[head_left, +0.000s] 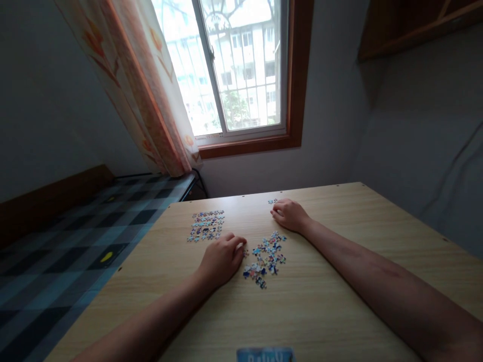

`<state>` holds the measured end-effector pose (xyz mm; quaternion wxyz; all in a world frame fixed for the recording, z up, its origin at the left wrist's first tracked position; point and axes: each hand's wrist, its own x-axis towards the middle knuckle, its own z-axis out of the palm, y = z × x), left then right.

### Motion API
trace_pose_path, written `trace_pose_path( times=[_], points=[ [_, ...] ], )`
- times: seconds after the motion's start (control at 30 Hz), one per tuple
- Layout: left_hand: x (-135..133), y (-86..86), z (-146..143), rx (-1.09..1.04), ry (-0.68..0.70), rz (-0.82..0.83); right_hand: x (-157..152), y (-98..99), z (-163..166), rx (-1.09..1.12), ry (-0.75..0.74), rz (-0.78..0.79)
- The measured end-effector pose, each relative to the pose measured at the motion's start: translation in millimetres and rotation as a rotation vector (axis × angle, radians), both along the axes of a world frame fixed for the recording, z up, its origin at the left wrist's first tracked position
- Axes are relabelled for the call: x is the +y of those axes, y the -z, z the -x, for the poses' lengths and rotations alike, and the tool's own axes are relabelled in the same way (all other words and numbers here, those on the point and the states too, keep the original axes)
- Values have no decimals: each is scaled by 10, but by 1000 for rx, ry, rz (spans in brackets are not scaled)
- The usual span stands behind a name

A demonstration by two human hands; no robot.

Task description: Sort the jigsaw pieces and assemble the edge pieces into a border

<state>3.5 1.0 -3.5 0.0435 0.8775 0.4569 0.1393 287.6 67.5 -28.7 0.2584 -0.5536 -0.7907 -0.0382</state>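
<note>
Head view showed a light wood-grain tabletop (320, 301) standing beside a bed (86, 241) with a checked cover, near a sliding window (251, 65). The right hand (289, 215) and the left hand (221, 259) were positioned over the tabletop with fingers partly curled; whether either gripped a piece could not be determined. A loose pile of jigsaw pieces (270, 259) lay just right of the left hand, an array of jigsaw pieces in rows (206, 230) lay beyond that hand to the left, and a small jigsaw cluster (272, 201) lay just beside the right hand's fingers.
</note>
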Motion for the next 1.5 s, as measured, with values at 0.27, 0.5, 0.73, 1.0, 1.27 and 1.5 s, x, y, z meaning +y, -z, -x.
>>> trace_pose_path(
  times=[0.27,0.5,0.73,1.0,1.27,1.5],
  points=[
    [-5,-32,-6,-8,-1,18,-36,10,-24,41,-20,10],
    [13,-20,48,-49,49,61,-53,21,-41,102,-35,20],
    [38,-18,87,-178,16,130,-49,9,-71,106,27,-26],
    [29,-4,110,-225,35,168,-30,21,-96,64,-17,60],
    [29,-18,100,-226,27,195,14,-79,-408,-150,167,65],
    [23,-5,99,-215,27,166,151,13,-654,-143,310,53]
  ],
)
